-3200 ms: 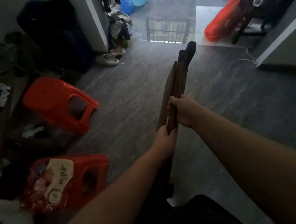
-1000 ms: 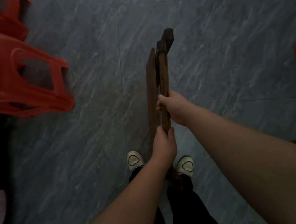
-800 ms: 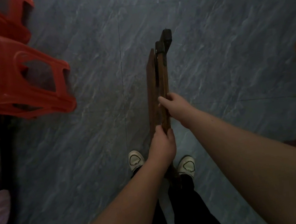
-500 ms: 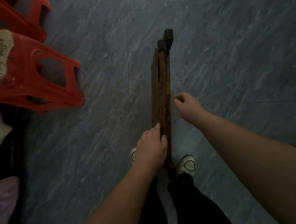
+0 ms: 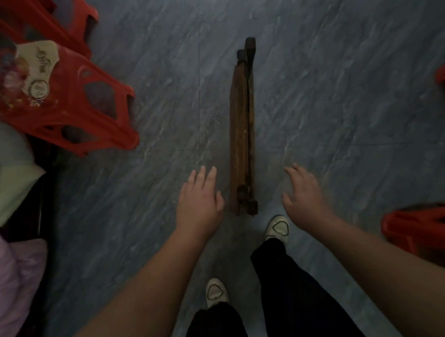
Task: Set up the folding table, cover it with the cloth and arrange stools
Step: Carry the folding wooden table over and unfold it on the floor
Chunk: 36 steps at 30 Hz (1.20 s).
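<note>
The folded wooden table [image 5: 241, 128] is seen on the floor [image 5: 340, 46], between the left hand [image 5: 198, 201] and the right hand [image 5: 302, 193]. The fingers [image 5: 202, 174] of both hands are spread and released, just beside the table but not touching it. Well apart, to the left of the fingers, a red stool [image 5: 80, 106] carries a cream label [image 5: 40, 64]; its writing cannot be read.

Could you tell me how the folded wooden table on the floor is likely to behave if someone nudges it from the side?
The folded table shows only its thin edge, neither left hand nor right hand touching it, so it would probably tip sideways. Solid brown slats suggest stiff and fairly heavy. The smooth tiled floor may let it slide.
</note>
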Motion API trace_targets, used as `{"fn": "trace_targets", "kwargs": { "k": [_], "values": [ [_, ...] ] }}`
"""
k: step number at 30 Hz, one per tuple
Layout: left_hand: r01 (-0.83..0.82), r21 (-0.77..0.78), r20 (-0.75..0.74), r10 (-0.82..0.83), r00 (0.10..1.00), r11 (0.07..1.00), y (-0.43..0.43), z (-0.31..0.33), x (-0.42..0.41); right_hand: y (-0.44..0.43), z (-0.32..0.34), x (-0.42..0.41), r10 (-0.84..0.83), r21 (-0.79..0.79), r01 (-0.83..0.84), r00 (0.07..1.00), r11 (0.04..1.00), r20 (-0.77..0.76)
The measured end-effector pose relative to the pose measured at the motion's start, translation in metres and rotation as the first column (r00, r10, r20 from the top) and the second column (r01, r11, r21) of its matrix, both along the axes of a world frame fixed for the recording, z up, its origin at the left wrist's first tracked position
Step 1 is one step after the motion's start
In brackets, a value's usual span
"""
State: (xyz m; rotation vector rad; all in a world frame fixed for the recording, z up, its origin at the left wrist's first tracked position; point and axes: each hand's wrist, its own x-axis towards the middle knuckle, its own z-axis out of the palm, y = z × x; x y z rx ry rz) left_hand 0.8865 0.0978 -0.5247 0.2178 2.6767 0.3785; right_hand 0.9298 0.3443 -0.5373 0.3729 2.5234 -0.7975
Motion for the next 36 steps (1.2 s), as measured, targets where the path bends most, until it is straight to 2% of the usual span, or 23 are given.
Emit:
{"fn": "trace_targets", "kwargs": {
  "k": [10,14,23,29,36],
  "values": [
    [0.129,-0.034,-0.035,-0.13,0.991,0.991,-0.073,0.068,0.098,-0.064,0.085,0.122,-0.046,0.132,0.064,0.99,0.989,-0.133],
    [0.142,0.001,0.013,-0.142,0.99,0.99,-0.09,0.089,0.131,-0.093,0.114,0.154,-0.089,0.157,0.114,0.984,0.981,-0.154],
    [0.126,0.029,0.033,-0.127,0.991,0.992,-0.099,0.111,0.152,-0.116,0.13,0.187,-0.08,0.17,0.105,0.986,0.98,-0.148],
    [0.118,0.013,0.028,-0.118,0.993,0.993,-0.086,0.06,0.146,-0.098,0.076,0.179,-0.054,0.156,0.077,0.987,0.985,-0.149],
    [0.086,0.03,-0.004,-0.086,0.996,0.996,-0.052,-0.09,0.12,-0.068,-0.074,0.15,-0.039,0.12,0.062,0.982,0.991,-0.185]
  ]
}}
